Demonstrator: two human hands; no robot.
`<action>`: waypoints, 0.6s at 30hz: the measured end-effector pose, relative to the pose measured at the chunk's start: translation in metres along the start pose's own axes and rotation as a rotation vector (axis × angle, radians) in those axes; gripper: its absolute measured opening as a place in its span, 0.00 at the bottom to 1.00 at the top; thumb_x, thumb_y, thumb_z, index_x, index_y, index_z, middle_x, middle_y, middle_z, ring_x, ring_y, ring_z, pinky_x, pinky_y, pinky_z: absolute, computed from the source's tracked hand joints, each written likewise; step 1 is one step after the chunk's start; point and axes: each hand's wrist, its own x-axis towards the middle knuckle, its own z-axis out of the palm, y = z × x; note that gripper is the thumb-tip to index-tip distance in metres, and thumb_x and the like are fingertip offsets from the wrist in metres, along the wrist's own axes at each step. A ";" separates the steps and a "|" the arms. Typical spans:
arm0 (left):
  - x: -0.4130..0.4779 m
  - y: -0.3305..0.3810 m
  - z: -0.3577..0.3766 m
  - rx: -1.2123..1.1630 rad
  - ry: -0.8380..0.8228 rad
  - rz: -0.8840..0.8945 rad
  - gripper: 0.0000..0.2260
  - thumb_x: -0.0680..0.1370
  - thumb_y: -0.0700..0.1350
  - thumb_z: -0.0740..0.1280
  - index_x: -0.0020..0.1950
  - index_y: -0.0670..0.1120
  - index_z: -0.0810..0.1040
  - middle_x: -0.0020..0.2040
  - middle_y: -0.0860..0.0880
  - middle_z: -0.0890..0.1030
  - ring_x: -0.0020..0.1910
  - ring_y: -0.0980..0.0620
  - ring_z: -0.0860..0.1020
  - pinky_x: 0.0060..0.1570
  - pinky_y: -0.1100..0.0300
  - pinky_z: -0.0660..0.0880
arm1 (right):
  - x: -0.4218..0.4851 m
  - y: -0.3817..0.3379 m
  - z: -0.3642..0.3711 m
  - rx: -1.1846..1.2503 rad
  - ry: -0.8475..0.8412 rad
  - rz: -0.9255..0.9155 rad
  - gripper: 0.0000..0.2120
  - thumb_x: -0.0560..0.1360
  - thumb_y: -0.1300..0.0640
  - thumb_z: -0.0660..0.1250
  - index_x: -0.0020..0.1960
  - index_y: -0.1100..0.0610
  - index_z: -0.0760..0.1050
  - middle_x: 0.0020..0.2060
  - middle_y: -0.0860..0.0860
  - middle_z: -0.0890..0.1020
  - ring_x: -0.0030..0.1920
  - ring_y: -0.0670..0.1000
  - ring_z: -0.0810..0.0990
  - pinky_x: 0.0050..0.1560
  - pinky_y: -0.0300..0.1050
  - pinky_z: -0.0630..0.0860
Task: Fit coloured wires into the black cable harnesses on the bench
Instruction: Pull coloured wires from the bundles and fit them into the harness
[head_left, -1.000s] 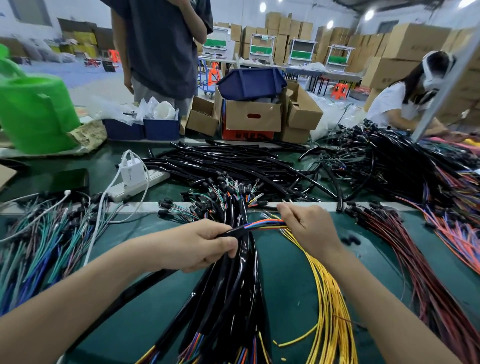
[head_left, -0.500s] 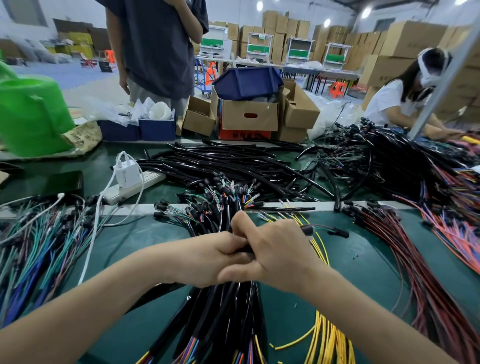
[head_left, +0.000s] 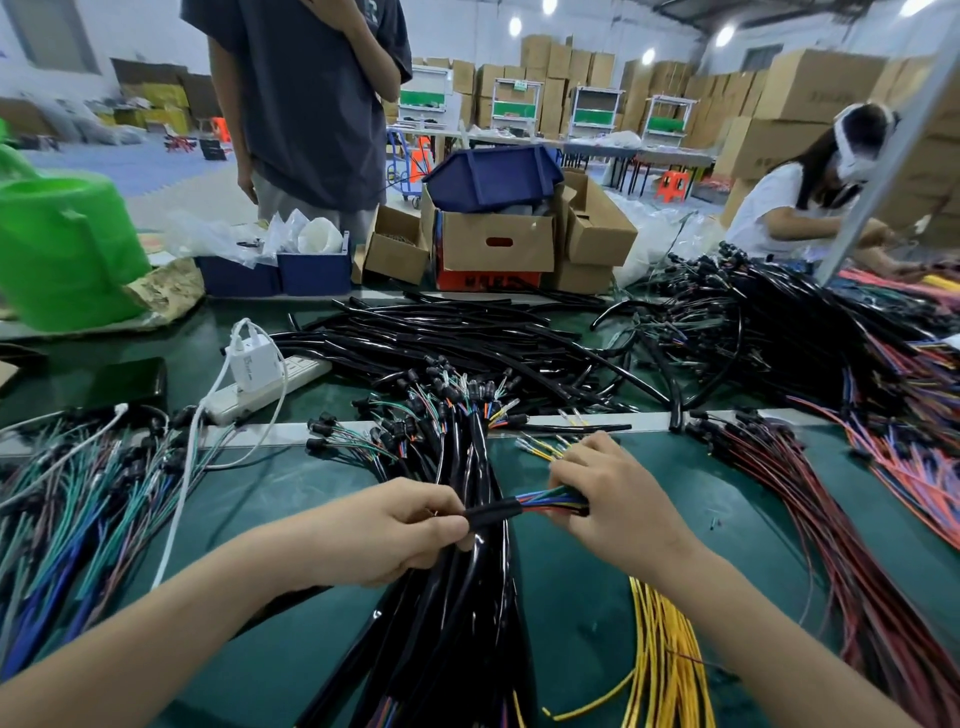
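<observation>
The left hand (head_left: 384, 530) gripped a black sleeved cable harness (head_left: 493, 512) — fingers (head_left: 434, 501) curled round it — while the right hand (head_left: 618, 506) pinched its protruding coloured wires (head_left: 550, 501) (above the green tabletop (head_left: 571, 623)).

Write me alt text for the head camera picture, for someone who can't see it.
A person's left hand grips the end of a black harness while the right hand holds the coloured wires sticking out of it, above a bundle of black harnesses on a green bench. Loose yellow wires lie to the right.
</observation>
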 end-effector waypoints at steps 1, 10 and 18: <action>0.001 -0.001 0.002 0.004 0.005 0.006 0.09 0.82 0.46 0.58 0.47 0.44 0.75 0.27 0.53 0.66 0.21 0.56 0.61 0.20 0.66 0.59 | -0.001 0.000 0.000 0.048 -0.029 0.046 0.08 0.72 0.53 0.71 0.40 0.56 0.73 0.42 0.48 0.77 0.47 0.51 0.71 0.46 0.41 0.67; -0.008 0.005 0.002 0.213 0.000 0.082 0.12 0.82 0.48 0.57 0.44 0.49 0.76 0.23 0.57 0.69 0.24 0.59 0.65 0.27 0.68 0.62 | -0.014 -0.017 -0.018 -0.252 0.055 0.068 0.15 0.61 0.55 0.76 0.38 0.53 0.69 0.27 0.48 0.78 0.28 0.56 0.76 0.26 0.43 0.62; -0.006 0.015 0.015 0.403 -0.007 0.149 0.12 0.82 0.51 0.57 0.40 0.56 0.72 0.29 0.54 0.70 0.29 0.55 0.68 0.32 0.62 0.66 | -0.017 -0.048 -0.026 -0.248 -0.014 -0.199 0.13 0.57 0.50 0.72 0.32 0.52 0.69 0.21 0.46 0.73 0.20 0.52 0.72 0.18 0.37 0.65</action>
